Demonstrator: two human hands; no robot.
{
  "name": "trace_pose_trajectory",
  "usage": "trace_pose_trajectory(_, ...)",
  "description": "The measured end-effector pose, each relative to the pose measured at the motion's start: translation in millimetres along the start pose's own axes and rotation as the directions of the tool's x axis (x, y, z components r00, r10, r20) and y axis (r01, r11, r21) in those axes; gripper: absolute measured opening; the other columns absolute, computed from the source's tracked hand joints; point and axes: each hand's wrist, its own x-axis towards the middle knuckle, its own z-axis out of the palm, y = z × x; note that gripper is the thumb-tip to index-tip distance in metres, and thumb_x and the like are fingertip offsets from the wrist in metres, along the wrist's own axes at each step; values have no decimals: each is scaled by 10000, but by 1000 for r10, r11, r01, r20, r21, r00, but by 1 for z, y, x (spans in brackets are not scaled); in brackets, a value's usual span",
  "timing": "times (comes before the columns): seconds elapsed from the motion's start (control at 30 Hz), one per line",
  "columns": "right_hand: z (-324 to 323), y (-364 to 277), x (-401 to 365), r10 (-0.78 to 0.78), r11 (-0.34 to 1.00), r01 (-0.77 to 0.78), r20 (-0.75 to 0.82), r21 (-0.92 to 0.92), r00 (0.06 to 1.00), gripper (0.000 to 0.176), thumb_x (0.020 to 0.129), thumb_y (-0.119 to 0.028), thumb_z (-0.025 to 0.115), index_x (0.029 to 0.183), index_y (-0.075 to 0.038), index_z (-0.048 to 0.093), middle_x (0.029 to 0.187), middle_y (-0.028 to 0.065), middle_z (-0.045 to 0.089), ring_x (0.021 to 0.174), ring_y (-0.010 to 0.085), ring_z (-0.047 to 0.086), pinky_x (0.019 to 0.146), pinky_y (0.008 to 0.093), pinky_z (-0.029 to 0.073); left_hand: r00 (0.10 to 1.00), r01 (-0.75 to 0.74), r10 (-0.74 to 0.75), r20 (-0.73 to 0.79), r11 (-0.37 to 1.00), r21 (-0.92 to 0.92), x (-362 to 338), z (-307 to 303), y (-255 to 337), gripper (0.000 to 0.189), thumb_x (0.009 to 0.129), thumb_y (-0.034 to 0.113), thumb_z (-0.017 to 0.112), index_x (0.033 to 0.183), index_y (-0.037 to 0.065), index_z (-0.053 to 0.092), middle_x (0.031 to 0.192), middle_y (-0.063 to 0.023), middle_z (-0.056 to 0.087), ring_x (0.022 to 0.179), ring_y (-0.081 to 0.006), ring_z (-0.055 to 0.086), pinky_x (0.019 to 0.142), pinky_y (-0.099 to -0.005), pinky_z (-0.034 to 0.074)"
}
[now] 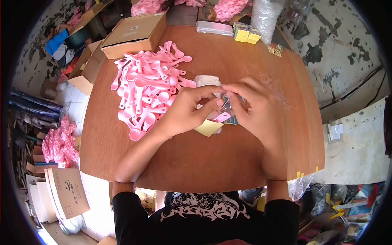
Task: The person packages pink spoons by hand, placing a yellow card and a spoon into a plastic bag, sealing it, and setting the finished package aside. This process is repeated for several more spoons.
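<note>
Above the middle of the table, my left hand point(192, 107) and my right hand point(254, 102) meet with their fingertips pinched together. Between them is something thin and clear, too small to make out. A pink spoon point(222, 117) shows just below the fingers, partly hidden. Beside it a pale yellow card point(209, 128) sticks out under my left hand. Behind the hands lies a whitish stack of what looks like clear plastic sleeves point(207, 80). To the left of my left hand, a large heap of pink spoons point(149, 83) covers the table.
A closed cardboard box point(134, 32) stands at the table's back left. Small yellow boxes point(247, 33), a clear-wrapped stack point(214, 28) and a big clear plastic roll point(265, 18) are at the back. Thin clear shreds point(275, 90) lie at right. Another person point(61, 43) is at far left.
</note>
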Motion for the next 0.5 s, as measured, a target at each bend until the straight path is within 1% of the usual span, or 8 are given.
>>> trace_pose_trajectory(0.07, 1, -1, 0, -58, 997, 57, -3, -46, 998, 150, 788, 3, 679, 934, -29, 695, 809, 86, 603, 665, 256, 613, 594, 347, 499, 997, -79, 79, 4, 979, 188, -1, -1, -1, 273, 939, 33, 600, 1196, -55, 618, 886, -79, 692, 759, -109, 655, 701, -245, 534)
trace_pose_trajectory(0.17, 1, -5, 0, -93, 986, 92, -4, -137, 996, 124, 765, -34, 721, 886, -43, 695, 800, 54, 586, 699, 235, 597, 600, 343, 496, 995, -97, 97, 14, 947, 308, -2, -2, 3, 290, 909, -7, 591, 1194, -44, 623, 827, -88, 689, 727, -88, 637, 634, -263, 513)
trace_pose_trajectory(0.23, 0, -4, 2, -275, 896, 271, 40, -352, 961, 132, 701, -50, 718, 827, -64, 683, 768, 28, 546, 715, 204, 565, 586, 323, 474, 994, -111, 107, 31, 924, 366, -5, 1, 9, 280, 890, -21, 587, 1166, -38, 632, 784, -109, 677, 682, -104, 632, 600, -283, 493)
trace_pose_trajectory(0.3, 3, -4, 1, -316, 853, 312, 60, -419, 947, 135, 664, -62, 706, 795, -74, 672, 752, 20, 529, 718, 194, 552, 576, 314, 461, 992, -125, 115, 49, 897, 424, -7, 3, 15, 273, 871, -35, 583, 1137, -32, 640, 740, -130, 664, 636, -120, 628, 565, -303, 474)
trace_pose_trajectory(0.33, 4, -4, 0, -354, 804, 350, 86, -480, 931, 139, 628, -75, 693, 762, -85, 661, 736, 13, 511, 721, 184, 539, 566, 306, 447, 992, -121, 99, 72, 877, 465, -8, 4, 19, 249, 856, -41, 581, 1097, -30, 644, 719, -155, 649, 602, -161, 625, 548, -319, 460)
trace_pose_trajectory(0.4, 6, -4, -2, -357, 792, 355, 96, -497, 929, 140, 607, -84, 679, 744, -85, 654, 732, 13, 505, 707, 185, 536, 554, 311, 442, 992, -119, 82, 94, 855, 505, -8, 4, 19, 226, 842, -47, 579, 1056, -29, 647, 698, -180, 633, 567, -201, 623, 532, -335, 446)
trace_pose_trajectory(0.47, 7, -4, -4, -359, 779, 361, 107, -512, 927, 141, 586, -93, 665, 726, -86, 647, 727, 13, 498, 693, 186, 533, 541, 316, 436, 975, -222, 194, 108, 831, 510, -8, 5, 14, 173, 834, -62, 570, 993, -39, 636, 683, -209, 618, 555, -270, 627, 530, -341, 446)
trace_pose_trajectory(0.5, 6, -3, -5, -331, 826, 329, 78, -458, 940, 134, 581, -67, 668, 713, -78, 643, 728, 19, 514, 685, 194, 542, 543, 313, 441, 975, -223, 194, 110, 831, 510, -9, 4, 16, 173, 834, -62, 570, 993, -39, 636, 683, -209, 618, 555, -270, 627, 530, -341, 446)
